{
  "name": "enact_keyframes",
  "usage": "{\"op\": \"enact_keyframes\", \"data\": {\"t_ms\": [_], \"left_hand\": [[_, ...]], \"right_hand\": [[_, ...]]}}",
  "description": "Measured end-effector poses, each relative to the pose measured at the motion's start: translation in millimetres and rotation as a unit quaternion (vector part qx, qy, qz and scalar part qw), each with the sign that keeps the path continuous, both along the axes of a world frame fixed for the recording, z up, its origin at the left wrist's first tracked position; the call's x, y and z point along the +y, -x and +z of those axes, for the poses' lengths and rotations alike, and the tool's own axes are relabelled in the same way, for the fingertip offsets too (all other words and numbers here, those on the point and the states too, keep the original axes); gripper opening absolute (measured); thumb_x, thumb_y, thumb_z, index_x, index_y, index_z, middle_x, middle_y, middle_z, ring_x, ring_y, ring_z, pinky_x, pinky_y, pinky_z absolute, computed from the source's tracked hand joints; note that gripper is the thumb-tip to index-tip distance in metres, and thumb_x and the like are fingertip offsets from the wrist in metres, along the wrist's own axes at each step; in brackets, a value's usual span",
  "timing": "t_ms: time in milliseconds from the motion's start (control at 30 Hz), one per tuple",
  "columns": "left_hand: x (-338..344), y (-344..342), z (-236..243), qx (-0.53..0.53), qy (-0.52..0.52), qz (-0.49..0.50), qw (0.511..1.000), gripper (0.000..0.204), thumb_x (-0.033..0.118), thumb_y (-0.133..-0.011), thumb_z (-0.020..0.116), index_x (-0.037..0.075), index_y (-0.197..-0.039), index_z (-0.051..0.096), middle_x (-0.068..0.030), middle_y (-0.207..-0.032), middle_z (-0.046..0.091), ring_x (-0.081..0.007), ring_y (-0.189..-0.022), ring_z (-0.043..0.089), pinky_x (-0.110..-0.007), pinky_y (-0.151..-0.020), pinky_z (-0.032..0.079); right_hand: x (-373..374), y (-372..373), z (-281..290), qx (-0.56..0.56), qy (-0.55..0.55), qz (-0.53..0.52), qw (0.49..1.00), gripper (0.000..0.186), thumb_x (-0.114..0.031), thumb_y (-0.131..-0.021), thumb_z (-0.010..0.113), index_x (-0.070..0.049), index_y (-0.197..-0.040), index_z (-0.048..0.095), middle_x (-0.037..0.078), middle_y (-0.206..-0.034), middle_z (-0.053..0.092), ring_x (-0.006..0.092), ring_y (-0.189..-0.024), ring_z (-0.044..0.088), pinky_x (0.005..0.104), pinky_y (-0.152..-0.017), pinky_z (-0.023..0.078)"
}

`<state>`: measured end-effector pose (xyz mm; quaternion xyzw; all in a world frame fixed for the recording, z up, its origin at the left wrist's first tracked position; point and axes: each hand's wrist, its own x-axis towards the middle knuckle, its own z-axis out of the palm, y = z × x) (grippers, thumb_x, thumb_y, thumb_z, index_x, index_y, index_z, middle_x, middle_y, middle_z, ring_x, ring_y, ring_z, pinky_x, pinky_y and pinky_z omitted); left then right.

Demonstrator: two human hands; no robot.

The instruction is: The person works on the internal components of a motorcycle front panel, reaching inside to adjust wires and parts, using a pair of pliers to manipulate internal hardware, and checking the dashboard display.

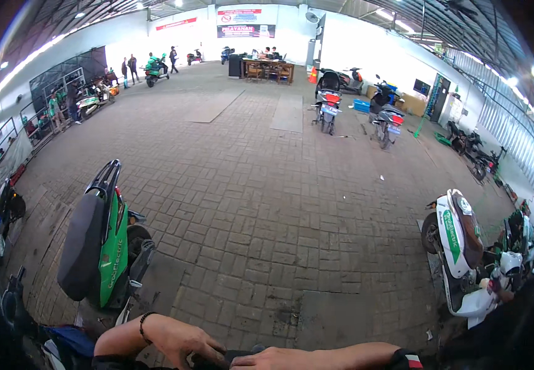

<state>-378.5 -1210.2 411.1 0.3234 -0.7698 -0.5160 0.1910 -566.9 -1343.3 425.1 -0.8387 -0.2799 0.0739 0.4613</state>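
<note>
At the bottom edge, my left hand (183,343), with a dark beaded bracelet on its wrist, has its fingers bent down against a dark object (237,356). Coming in from the other side, my right hand (272,359) lies over the same object, its fingers curled and partly cut off by the picture's edge. The two hands nearly meet. What the dark object is, I cannot make out. Ahead on the left stands a green scooter with a long black seat (84,246). A white and green scooter (458,237) stands to the right.
Flat dark mats (334,317) lie on the brick-paved floor (248,203). Two scooters (328,102) (385,117) are parked farther right, near a blue crate (361,106). Partly stripped bikes (473,151) line the right wall. A wooden desk (267,69) and several people are at the back.
</note>
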Motion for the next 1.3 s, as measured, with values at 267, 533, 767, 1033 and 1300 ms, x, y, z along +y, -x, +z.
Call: {"op": "enact_keyframes", "data": {"t_ms": [267,533,767,1033,1300], "left_hand": [[-1,1,-12,-0.009,-0.069,-0.015,0.997,0.055,0.017,-0.063,0.073,-0.001,-0.11,0.053,-0.0188,-0.102,0.058,-0.0348,-0.096,0.053,-0.043,-0.085,0.041],[-28,-12,-4,-0.057,-0.064,-0.054,0.995,0.068,0.026,-0.059,0.077,0.003,-0.117,0.05,-0.0231,-0.106,0.055,-0.0424,-0.098,0.051,-0.044,-0.084,0.042],[-48,-31,-30,-0.016,-0.09,-0.093,0.991,0.065,0.03,-0.076,0.068,-0.005,-0.123,0.039,-0.0275,-0.127,0.034,-0.0424,-0.114,0.039,-0.047,-0.095,0.033],[-125,12,-5,-0.137,-0.052,-0.102,0.984,0.067,0.022,-0.062,0.075,0.0,-0.118,0.048,-0.0227,-0.117,0.048,-0.0379,-0.1,0.052,-0.04,-0.084,0.044],[-254,49,-22,-0.199,-0.094,-0.057,0.974,0.042,0.02,-0.082,0.059,0.001,-0.117,0.046,-0.0186,-0.122,0.043,-0.0384,-0.101,0.051,-0.054,-0.079,0.043]], "right_hand": [[-8,1,5,-0.001,0.037,-0.001,0.999,0.031,-0.02,-0.08,0.055,0.0,-0.103,0.048,0.018,-0.101,0.047,0.034,-0.084,0.055,0.0393,-0.067,0.048],[-15,0,-9,-0.149,0.021,-0.007,0.989,0.031,-0.019,-0.08,0.054,0.002,-0.103,0.046,0.018,-0.101,0.048,0.0325,-0.084,0.056,0.0383,-0.068,0.049],[-40,4,4,-0.093,-0.039,-0.013,0.995,0.036,-0.019,-0.081,0.056,-0.002,-0.111,0.048,0.016,-0.104,0.049,0.0322,-0.085,0.056,0.0395,-0.068,0.048],[-152,32,-15,-0.103,-0.284,-0.16,0.94,0.042,-0.021,-0.072,0.068,-0.003,-0.105,0.051,0.011,-0.103,0.053,0.0262,-0.09,0.055,0.0346,-0.071,0.049],[-315,125,-60,-0.287,-0.296,-0.497,0.764,0.045,-0.008,-0.07,0.072,0.0,-0.108,0.05,0.013,-0.093,0.054,0.0201,-0.087,0.056,0.0312,-0.07,0.05]]}}
